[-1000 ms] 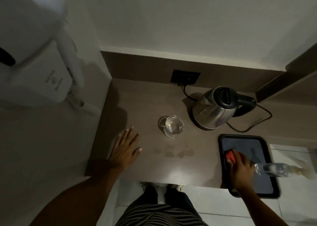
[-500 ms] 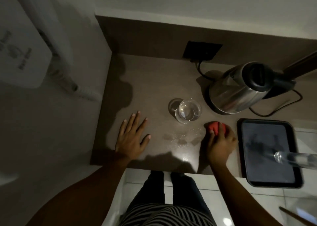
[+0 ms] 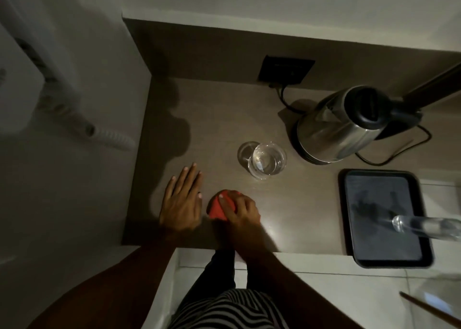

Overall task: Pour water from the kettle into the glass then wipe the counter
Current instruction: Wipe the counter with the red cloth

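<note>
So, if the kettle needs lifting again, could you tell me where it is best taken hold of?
Take the kettle by its black handle, coming in from the right. The handle sticks out on the right side, away from the glass, and the spout faces left toward it. The right hand is nearer but now presses the red cloth; the left hand lies flat on the counter.

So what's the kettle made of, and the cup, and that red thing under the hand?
The kettle looks like shiny brushed metal, since it reflects light, with a black, probably plastic lid. The cup looks like clear glass: you see through it. The red thing seems a soft cloth or sponge, matte and squashed under the right hand; I can't tell which.
</note>
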Demonstrator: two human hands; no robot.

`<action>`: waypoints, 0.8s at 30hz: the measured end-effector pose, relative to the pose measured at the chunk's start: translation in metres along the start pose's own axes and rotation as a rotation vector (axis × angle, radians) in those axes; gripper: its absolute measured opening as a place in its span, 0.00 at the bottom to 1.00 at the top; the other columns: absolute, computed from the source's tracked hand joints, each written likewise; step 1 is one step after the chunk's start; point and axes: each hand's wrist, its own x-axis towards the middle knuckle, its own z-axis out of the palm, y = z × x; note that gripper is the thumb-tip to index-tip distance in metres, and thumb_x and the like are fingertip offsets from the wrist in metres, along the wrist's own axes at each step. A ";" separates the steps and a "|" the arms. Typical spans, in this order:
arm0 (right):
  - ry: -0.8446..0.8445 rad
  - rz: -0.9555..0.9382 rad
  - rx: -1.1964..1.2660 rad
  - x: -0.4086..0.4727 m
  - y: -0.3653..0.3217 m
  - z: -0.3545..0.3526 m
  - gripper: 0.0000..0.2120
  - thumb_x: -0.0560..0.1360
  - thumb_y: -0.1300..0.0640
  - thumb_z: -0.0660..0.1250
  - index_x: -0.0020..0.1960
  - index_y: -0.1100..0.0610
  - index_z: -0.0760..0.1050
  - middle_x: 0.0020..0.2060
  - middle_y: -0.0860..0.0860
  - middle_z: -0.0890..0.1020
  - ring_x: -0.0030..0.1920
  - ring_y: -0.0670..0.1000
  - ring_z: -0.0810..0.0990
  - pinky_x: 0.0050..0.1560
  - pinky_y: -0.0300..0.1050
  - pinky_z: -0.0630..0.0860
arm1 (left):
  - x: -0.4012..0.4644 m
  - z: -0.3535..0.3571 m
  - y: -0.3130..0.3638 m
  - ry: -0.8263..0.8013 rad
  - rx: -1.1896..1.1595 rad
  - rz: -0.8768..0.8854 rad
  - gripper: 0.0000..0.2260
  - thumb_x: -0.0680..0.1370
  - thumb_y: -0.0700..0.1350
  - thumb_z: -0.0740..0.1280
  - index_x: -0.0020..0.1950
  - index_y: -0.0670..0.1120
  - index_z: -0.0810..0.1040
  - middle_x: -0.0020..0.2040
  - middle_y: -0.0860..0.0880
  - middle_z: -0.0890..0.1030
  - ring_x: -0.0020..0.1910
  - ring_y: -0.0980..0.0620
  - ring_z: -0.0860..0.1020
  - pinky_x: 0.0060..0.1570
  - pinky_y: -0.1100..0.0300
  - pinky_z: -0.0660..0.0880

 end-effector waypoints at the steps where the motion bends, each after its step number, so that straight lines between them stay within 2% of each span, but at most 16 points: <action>1: -0.012 -0.024 -0.001 -0.004 0.019 -0.009 0.28 0.74 0.40 0.65 0.69 0.55 0.72 0.64 0.63 0.77 0.60 0.68 0.76 0.53 0.64 0.78 | 0.000 0.000 0.000 -0.009 -0.003 0.000 0.25 0.81 0.52 0.46 0.78 0.47 0.55 0.80 0.48 0.57 0.80 0.49 0.55 0.77 0.45 0.58; 4: 0.117 0.118 -0.044 -0.008 0.079 -0.043 0.25 0.79 0.44 0.58 0.66 0.61 0.76 0.62 0.66 0.76 0.57 0.70 0.74 0.59 0.60 0.73 | 0.000 0.001 -0.002 -0.012 0.007 -0.011 0.25 0.81 0.53 0.45 0.78 0.47 0.52 0.80 0.48 0.57 0.80 0.49 0.55 0.77 0.45 0.58; 7: 0.309 0.382 -0.071 -0.002 0.121 -0.069 0.22 0.77 0.52 0.61 0.66 0.64 0.74 0.62 0.69 0.74 0.57 0.71 0.71 0.56 0.63 0.72 | -0.001 0.003 -0.003 -0.018 0.018 -0.012 0.25 0.82 0.53 0.45 0.78 0.48 0.49 0.80 0.48 0.56 0.80 0.49 0.54 0.77 0.47 0.56; 10: 0.386 0.538 -0.061 0.004 0.111 -0.062 0.24 0.76 0.58 0.65 0.69 0.65 0.70 0.64 0.71 0.71 0.60 0.74 0.68 0.59 0.66 0.70 | 0.000 0.003 -0.002 -0.020 0.021 -0.017 0.25 0.82 0.52 0.46 0.78 0.48 0.51 0.81 0.48 0.56 0.80 0.49 0.54 0.78 0.47 0.55; 12: 0.410 0.599 -0.010 0.003 0.081 -0.047 0.25 0.74 0.57 0.65 0.70 0.65 0.70 0.63 0.71 0.71 0.60 0.73 0.69 0.60 0.62 0.68 | -0.001 0.004 -0.001 -0.015 0.032 -0.016 0.25 0.82 0.52 0.47 0.79 0.48 0.53 0.81 0.49 0.55 0.80 0.49 0.54 0.78 0.48 0.53; 14: 0.357 0.525 0.045 -0.003 0.040 -0.026 0.26 0.71 0.61 0.71 0.67 0.64 0.74 0.61 0.71 0.74 0.56 0.73 0.72 0.56 0.62 0.72 | 0.000 0.004 0.001 -0.011 0.031 -0.006 0.25 0.81 0.51 0.48 0.79 0.48 0.55 0.81 0.48 0.55 0.80 0.49 0.54 0.78 0.48 0.52; 16: 0.222 0.321 0.028 -0.016 0.003 -0.005 0.27 0.65 0.64 0.75 0.64 0.62 0.77 0.57 0.71 0.78 0.53 0.73 0.76 0.49 0.66 0.78 | 0.001 0.003 0.010 -0.009 0.027 0.010 0.25 0.81 0.50 0.49 0.79 0.47 0.57 0.81 0.48 0.56 0.80 0.49 0.54 0.78 0.48 0.53; 18: 0.068 0.072 0.006 -0.025 -0.023 0.010 0.33 0.63 0.59 0.77 0.67 0.57 0.74 0.60 0.66 0.77 0.57 0.70 0.76 0.49 0.67 0.79 | 0.003 0.000 0.013 -0.006 0.016 0.010 0.25 0.81 0.50 0.49 0.78 0.46 0.58 0.80 0.47 0.57 0.80 0.48 0.55 0.77 0.46 0.56; 20: -0.022 -0.093 0.059 -0.025 -0.017 0.010 0.38 0.63 0.55 0.79 0.70 0.52 0.67 0.64 0.62 0.75 0.59 0.68 0.76 0.49 0.65 0.79 | 0.002 -0.002 0.009 -0.013 0.008 0.003 0.26 0.80 0.50 0.47 0.78 0.46 0.58 0.80 0.48 0.57 0.80 0.48 0.56 0.77 0.45 0.58; 22: -0.095 -0.278 0.042 -0.022 0.008 -0.004 0.30 0.71 0.51 0.73 0.70 0.50 0.67 0.64 0.58 0.77 0.60 0.65 0.77 0.49 0.60 0.80 | -0.002 -0.002 0.004 -0.004 0.004 0.000 0.25 0.81 0.50 0.47 0.78 0.46 0.59 0.80 0.48 0.57 0.80 0.48 0.56 0.77 0.46 0.57; 24: -0.105 -0.380 0.026 -0.018 0.044 -0.023 0.18 0.79 0.47 0.62 0.67 0.50 0.74 0.63 0.54 0.79 0.60 0.60 0.76 0.55 0.58 0.78 | -0.002 -0.002 0.001 0.005 0.003 -0.006 0.25 0.81 0.50 0.48 0.78 0.46 0.61 0.80 0.47 0.59 0.79 0.48 0.58 0.76 0.46 0.57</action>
